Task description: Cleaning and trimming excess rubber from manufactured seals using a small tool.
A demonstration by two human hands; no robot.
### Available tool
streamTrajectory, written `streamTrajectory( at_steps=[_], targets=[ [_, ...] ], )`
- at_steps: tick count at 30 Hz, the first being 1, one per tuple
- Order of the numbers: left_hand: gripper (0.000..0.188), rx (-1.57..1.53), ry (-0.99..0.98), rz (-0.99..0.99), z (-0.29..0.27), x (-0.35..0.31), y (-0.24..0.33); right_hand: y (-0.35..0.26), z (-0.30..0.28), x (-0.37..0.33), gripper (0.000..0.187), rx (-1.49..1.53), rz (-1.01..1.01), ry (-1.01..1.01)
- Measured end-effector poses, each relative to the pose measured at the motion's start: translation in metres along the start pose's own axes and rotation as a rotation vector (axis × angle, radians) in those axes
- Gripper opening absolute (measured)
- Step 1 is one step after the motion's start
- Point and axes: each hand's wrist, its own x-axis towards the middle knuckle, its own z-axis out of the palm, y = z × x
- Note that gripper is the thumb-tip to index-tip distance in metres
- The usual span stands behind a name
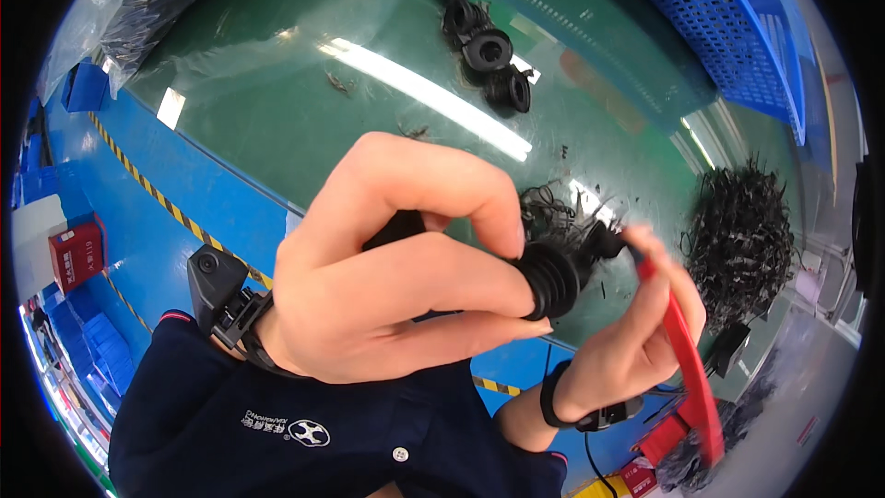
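My left hand is closed around a black ribbed rubber sleeve, its rings showing past the fingertips. To its right my right hand grips a tool with a long red handle, which slants down past the palm. Motion smears the tool and the fingertips, so its exact kind does not show. A small dark piece shows between the sleeve and the right fingertips; whether it joins the sleeve I cannot tell. Just beyond lie thin black rubber trimmings.
Several black rubber rings lie in a line across the green tabletop. At the right stands a heap of black rubber scraps. A blue perforated crate occupies the far right. Clear plastic sheeting hangs at the far left.
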Motion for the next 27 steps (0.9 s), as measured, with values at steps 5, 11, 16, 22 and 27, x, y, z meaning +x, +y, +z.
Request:
streamTrajectory(
  at_steps=[5, 11, 16, 22, 27],
  targets=[
    [0.025, -0.314, -0.025, -0.164, 0.004, -0.005, -0.006, -0.008, 0.003, -0.008, 0.023, 0.304, 0.138, -0.147],
    [0.031, -1.131, -0.086, -0.91, 0.001, 0.001, 0.004, -0.011, 0.002, -0.008, 0.021, 0.308, 0.304, -0.055],
    [0.034, -1.193, -0.152, -0.968, 0.002, -0.004, 0.003, -0.007, 0.0, -0.011, 0.021, 0.328, 0.324, -0.077],
    [0.03, -1.255, -0.11, -0.888, 0.001, -0.001, -0.004, -0.014, 0.007, -0.007, 0.021, 0.264, 0.276, -0.015],
    [0.013, -0.598, 0.006, -0.628, 0.008, -0.004, 0.007, -0.018, 0.015, -0.004, 0.022, 0.078, 0.039, -0.005]
  ],
)
